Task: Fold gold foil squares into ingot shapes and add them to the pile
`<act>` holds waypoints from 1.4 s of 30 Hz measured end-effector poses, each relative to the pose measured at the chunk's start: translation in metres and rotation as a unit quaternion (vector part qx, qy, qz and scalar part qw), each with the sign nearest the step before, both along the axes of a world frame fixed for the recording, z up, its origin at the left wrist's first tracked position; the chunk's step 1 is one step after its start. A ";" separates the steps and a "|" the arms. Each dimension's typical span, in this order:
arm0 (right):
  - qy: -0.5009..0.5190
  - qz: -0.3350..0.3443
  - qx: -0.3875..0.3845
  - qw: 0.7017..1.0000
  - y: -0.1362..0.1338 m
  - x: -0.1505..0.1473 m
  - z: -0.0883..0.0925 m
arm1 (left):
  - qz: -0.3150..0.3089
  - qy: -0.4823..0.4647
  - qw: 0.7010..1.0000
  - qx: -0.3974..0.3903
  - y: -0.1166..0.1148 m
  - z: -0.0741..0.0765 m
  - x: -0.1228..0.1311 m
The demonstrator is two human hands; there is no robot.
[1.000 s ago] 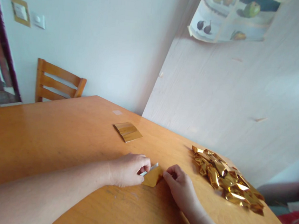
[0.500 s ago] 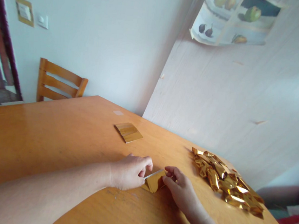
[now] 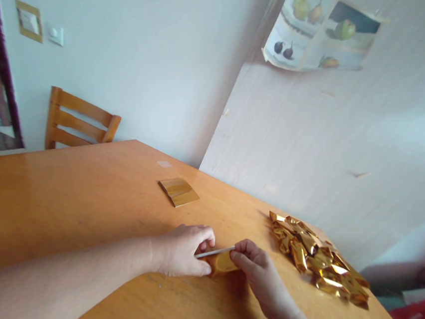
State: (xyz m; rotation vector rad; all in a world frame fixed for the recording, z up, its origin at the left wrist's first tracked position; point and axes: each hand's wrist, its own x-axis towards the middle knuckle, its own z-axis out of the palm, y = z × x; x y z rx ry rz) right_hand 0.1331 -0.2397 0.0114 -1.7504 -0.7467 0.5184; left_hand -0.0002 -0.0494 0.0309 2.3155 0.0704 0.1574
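My left hand and my right hand meet over a small gold foil sheet on the wooden table. Both hands pinch it, the left at its left side, the right at its right corner. The sheet is partly folded, with its white back showing as a thin raised edge between my fingertips. A pile of folded gold foil pieces lies just right of my right hand. A flat stack of gold sheets rests farther back on the table.
A wooden chair stands behind the table at the left. White walls close in behind and at the right, with a fruit poster hanging on the right wall. The table's right edge runs close past the foil pile.
My fingers have lifted and folded the sheet's upper edge, so its white back now stands up as a line. Both hands have drawn closer around it. The camera shifted slightly.
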 end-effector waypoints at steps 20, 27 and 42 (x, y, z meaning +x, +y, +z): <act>0.057 0.052 0.057 0.995 0.004 -0.019 0.004 | 0.020 -0.001 0.991 -0.133 -0.010 0.008 0.001; 0.067 0.062 0.059 0.994 0.004 -0.021 0.005 | -0.004 0.021 0.990 -0.136 -0.011 0.010 -0.003; 0.057 0.070 0.034 0.995 0.006 -0.026 0.004 | 0.009 0.031 0.975 -0.222 -0.015 0.005 -0.001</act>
